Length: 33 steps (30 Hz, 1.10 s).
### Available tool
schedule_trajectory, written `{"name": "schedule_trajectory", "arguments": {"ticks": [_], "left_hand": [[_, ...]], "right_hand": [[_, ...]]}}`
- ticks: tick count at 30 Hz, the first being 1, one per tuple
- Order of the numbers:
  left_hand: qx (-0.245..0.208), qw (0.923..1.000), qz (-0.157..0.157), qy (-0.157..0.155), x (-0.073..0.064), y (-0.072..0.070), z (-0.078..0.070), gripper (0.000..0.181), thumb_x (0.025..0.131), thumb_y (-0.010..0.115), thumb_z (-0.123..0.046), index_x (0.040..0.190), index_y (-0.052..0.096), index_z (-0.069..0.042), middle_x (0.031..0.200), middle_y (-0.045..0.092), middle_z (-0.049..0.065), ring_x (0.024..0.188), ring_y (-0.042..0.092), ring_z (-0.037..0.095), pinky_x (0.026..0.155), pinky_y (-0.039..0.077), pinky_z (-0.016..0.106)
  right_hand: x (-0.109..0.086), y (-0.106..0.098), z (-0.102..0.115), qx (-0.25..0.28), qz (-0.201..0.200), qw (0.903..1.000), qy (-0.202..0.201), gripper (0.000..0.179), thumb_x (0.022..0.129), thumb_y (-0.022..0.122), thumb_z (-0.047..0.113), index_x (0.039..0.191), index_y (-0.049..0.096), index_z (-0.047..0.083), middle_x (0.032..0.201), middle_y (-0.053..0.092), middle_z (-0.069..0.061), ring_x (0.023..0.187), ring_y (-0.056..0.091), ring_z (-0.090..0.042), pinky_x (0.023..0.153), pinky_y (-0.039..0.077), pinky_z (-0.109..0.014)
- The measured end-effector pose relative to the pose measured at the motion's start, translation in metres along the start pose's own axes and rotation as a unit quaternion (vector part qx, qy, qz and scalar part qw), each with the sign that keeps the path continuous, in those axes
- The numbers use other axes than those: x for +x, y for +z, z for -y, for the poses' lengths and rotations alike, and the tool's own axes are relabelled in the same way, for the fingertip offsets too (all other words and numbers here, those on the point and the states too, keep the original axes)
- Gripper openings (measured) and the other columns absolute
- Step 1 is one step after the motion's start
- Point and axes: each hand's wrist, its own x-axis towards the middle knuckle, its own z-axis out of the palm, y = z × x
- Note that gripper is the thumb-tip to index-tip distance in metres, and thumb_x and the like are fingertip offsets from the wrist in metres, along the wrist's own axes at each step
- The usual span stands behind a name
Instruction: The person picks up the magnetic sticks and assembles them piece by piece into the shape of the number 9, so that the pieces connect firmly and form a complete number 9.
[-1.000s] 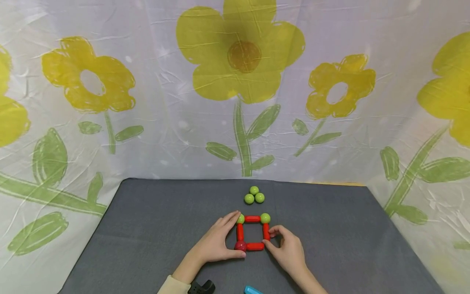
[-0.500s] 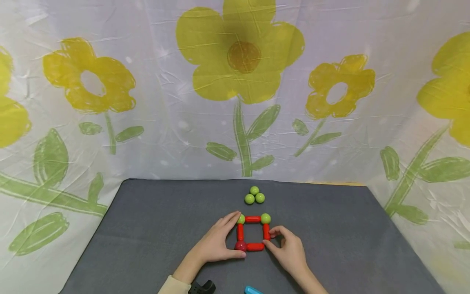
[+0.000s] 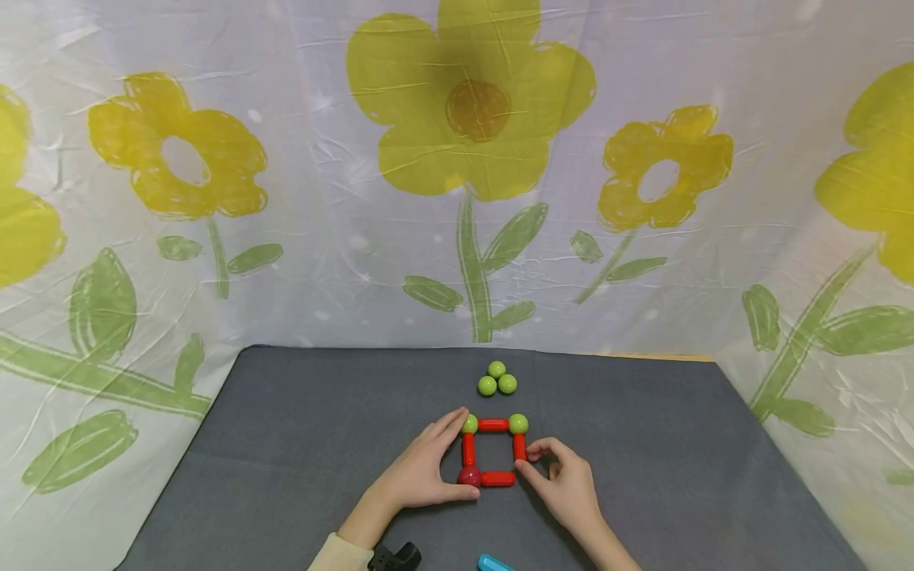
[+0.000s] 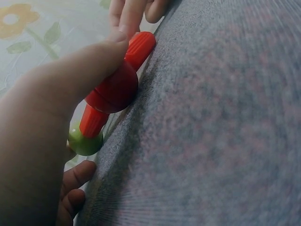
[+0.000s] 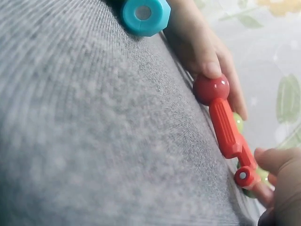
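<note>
On the dark cloth lies a square of red magnetic rods and balls. Its upper corners carry a green ball (image 3: 518, 424) at right and another at left, partly under fingertips; a dark red ball (image 3: 469, 476) forms the lower left corner. My left hand (image 3: 421, 468) spans the left side, thumb against the dark red ball and fingertips at the green one. With thumb and fingers my right hand (image 3: 564, 480) pinches the right-hand red rod (image 3: 520, 446). In the right wrist view that rod's bare metal tip (image 5: 243, 175) shows close to the end of the bottom red rod (image 5: 223, 127).
Three loose green balls (image 3: 497, 379) cluster beyond the square. A blue rod (image 3: 493, 563) lies at the near edge of the head view; its metal-centred end (image 5: 143, 13) shows in the right wrist view. A flower-printed curtain (image 3: 321, 277) hangs behind the table.
The right thumb tip has shifted slightly up along the right-hand rod, away from the bottom rod's end. The left hand keeps its place.
</note>
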Motion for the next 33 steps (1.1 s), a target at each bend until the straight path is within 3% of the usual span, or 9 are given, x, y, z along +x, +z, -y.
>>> {"name": "schedule_trajectory", "arguments": {"ticks": [6,10,20,30,33], "left_hand": [[-0.003,1.0,0.005,0.0,0.0,0.001,0.002,0.115,0.083,0.079,-0.071,0.171,0.025,-0.017,0.176,0.023,-0.002,0.158,0.031,0.032,0.118,0.037,0.065],[-0.002,1.0,0.005,-0.002,0.0,0.003,0.003,0.116,0.083,0.078,-0.072,0.17,0.026,-0.016,0.176,0.023,-0.002,0.157,0.032,0.032,0.118,0.037,0.065],[0.0,1.0,0.006,-0.001,-0.001,-0.001,0.003,0.116,0.084,0.078,-0.072,0.171,0.024,-0.017,0.176,0.023,-0.001,0.157,0.033,0.033,0.117,0.037,0.065],[0.005,1.0,0.004,0.001,-0.002,-0.003,0.001,0.116,0.084,0.079,-0.07,0.171,0.024,-0.015,0.176,0.024,0.001,0.156,0.033,0.034,0.117,0.038,0.066],[0.002,1.0,0.008,-0.002,-0.001,-0.003,-0.001,0.116,0.084,0.079,-0.07,0.171,0.024,-0.016,0.176,0.024,0.001,0.157,0.033,0.034,0.118,0.037,0.065]], "right_hand": [[-0.002,-0.002,0.002,0.044,0.004,0.9988,-0.023,0.023,0.083,0.093,0.017,0.099,0.076,0.019,0.088,0.072,0.009,0.04,0.031,-0.001,0.04,0.029,-0.02],[0.003,-0.004,0.002,0.046,0.013,0.998,-0.041,0.023,0.085,0.092,0.018,0.102,0.077,0.017,0.092,0.073,0.008,0.04,0.03,-0.001,0.039,0.03,-0.022],[0.046,-0.006,-0.002,0.015,-0.009,0.9939,-0.109,0.029,0.088,0.089,0.016,0.115,0.079,0.009,0.103,0.077,-0.005,0.04,0.027,0.003,0.039,0.031,-0.023],[0.102,0.009,0.009,-0.012,-0.007,0.9975,-0.069,0.047,0.089,0.089,0.024,0.13,0.074,0.006,0.119,0.076,-0.013,0.041,0.031,-0.007,0.043,0.033,-0.025],[0.114,0.012,0.01,-0.027,-0.007,0.9981,-0.056,0.049,0.088,0.09,0.023,0.131,0.074,0.006,0.122,0.075,-0.013,0.044,0.037,-0.016,0.046,0.036,-0.029]]}}
